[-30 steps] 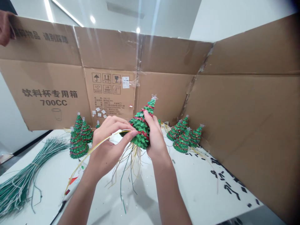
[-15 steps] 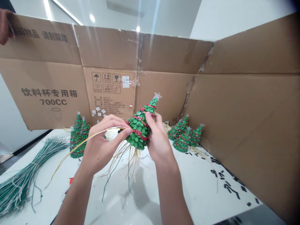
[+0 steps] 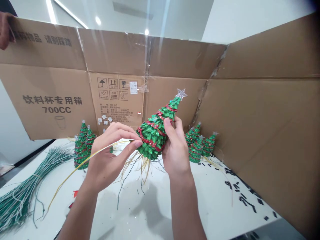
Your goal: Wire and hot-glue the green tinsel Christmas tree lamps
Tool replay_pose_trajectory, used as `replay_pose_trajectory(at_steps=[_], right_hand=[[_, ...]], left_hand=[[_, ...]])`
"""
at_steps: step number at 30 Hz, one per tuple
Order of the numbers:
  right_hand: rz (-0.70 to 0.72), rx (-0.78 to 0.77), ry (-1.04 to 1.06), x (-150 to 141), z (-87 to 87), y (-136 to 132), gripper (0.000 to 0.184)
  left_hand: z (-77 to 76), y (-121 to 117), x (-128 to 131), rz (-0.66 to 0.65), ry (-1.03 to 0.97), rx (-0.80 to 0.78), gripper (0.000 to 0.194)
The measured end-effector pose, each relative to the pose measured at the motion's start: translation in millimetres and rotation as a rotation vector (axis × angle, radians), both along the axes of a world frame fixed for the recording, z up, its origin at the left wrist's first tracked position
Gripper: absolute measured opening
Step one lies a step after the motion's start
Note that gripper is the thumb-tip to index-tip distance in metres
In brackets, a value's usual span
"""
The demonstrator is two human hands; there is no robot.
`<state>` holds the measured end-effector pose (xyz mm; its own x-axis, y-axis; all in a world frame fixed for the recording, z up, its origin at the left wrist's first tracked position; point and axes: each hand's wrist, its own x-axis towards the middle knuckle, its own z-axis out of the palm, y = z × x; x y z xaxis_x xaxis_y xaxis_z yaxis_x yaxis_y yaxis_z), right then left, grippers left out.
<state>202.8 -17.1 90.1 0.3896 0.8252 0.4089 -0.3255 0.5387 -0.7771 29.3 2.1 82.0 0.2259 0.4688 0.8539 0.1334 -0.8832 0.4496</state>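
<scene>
Tilted further toward 1 o'clock than a moment ago, the glittery green Christmas tree [image 3: 153,138] sits higher in your right hand [image 3: 176,150], which grips its side with curled fingers. Your left hand [image 3: 110,156] is closed in a pinch on a yellow wire [image 3: 75,173], its thumb tip touching the tree's edge. More wires [image 3: 135,168] hang from the tree's base, and a clear star [image 3: 181,93] tops it. Smaller trees [image 3: 82,146] stand at 11 o'clock, others [image 3: 196,148] at 1 o'clock, on a white table [image 3: 212,200]. A bundle of green wires [image 3: 20,196] lies at 9 o'clock, black scraps [image 3: 241,198] at 3 o'clock. Behind, opened cardboard [image 3: 115,55] rises, another person's hand [image 3: 3,30] gripping its top edge at 10 o'clock.
</scene>
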Motion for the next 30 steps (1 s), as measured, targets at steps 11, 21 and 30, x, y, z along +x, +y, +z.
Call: replay_pose_trajectory(at_steps=[11, 21, 30], right_hand=[[-0.146, 0.146, -0.105, -5, -1.2, -11, 0.036], [-0.184, 0.266, -0.15, -7, -6.4, -7, 0.042], [-0.097, 0.27, -0.076, 2, -11.4, 9, 0.035]], left_hand=[[2.1, -12, 6, 0.021, -0.001, 0.194, 0.015], [1.5, -3, 3, 0.039, 0.003, 0.279, 0.016], [2.4, -7, 3, -0.075, -0.157, 0.145, 0.014]])
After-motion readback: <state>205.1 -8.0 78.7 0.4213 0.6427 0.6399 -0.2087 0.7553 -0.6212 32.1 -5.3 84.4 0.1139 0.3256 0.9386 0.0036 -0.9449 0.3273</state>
